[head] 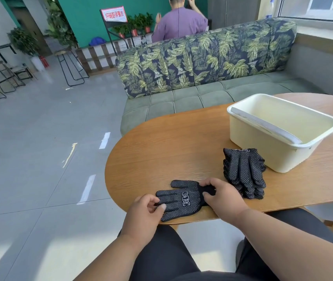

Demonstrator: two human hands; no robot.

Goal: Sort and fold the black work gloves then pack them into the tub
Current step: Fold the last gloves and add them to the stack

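A leaf-print sofa (212, 57) stands behind the wooden table (161, 151).

- Both bare forearms reach forward from the lap, angled in toward each other
- Left hand (143, 211) sits palm down, knuckles raised, fingers curled, thumb and fingertips pinching at what lies under them
- Right hand (223, 196) is a little farther forward, palm down, fingers bent and spread, thumb tucked inward, pressing down

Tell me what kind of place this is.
Probably a cafe or lounge-style seating area: a leaf-print sofa faces the wooden table, bar stools stand on the tiled floor, and potted plants line a green wall.
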